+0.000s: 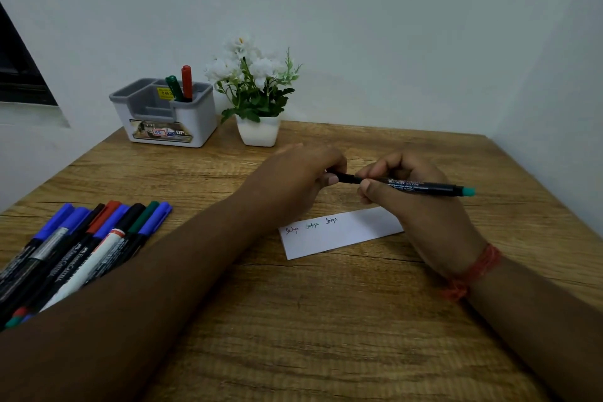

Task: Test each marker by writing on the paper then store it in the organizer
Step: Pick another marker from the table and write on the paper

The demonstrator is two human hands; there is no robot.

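Observation:
Both hands hold one black marker (421, 187) with a teal end plug, level above the table. My right hand (404, 192) grips its barrel; my left hand (306, 179) pinches the cap end. Below them lies a white paper strip (346, 235) with three short written words in red, green and dark ink. At the back left stands a white and grey organizer (195, 121) with a green marker (174, 87) and a red marker (186, 81) upright in its right compartment. Several capped markers (85, 245) lie in a row at the left, partly hidden by my left forearm.
A white pot of white flowers (257, 130) stands right of the organizer, close behind my left hand. The wooden table (326, 320) meets white walls at the back and the right. A dark window frame (19, 75) is at far left.

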